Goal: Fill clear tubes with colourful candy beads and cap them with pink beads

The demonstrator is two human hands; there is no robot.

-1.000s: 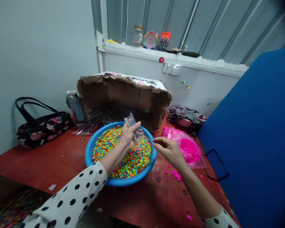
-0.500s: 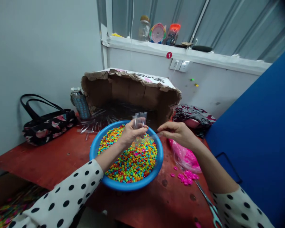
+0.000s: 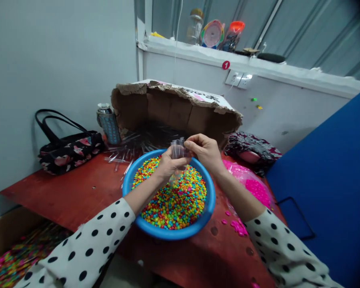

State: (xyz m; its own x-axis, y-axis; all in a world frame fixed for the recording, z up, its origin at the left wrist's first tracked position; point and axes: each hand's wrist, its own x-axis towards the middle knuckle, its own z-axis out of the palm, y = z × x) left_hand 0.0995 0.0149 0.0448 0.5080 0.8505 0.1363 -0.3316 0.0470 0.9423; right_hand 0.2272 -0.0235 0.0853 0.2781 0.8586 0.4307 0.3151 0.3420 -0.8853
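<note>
A bundle of clear plastic tubes (image 3: 177,151) stands roughly upright in my left hand (image 3: 169,165), whose fingers are wrapped round it. Beneath the bundle is a blue basin (image 3: 210,204) filled with small multicoloured candy-like pieces (image 3: 168,208); a few pink pieces lie on top of them. My right hand (image 3: 206,153) is closed in a pinch at the upper right of the bundle, fingertips on the end of a tube. Its fingers partly hide what they grip. To the right, pink caps (image 3: 239,228) lie loose beside a clear bag of pink caps (image 3: 256,192).
Behind the basin, a torn cardboard box (image 3: 174,106) lies open with more clear tubes (image 3: 123,150) spilling out. A floral handbag (image 3: 72,154) and a bottle (image 3: 109,126) stand at left. A blue panel (image 3: 324,168) borders the red table (image 3: 87,196) on the right.
My right hand has moved left and up, from holding a clear tube out to the right, to the top of the bundle. The view has shifted, and my right sleeve now covers the scissors.
</note>
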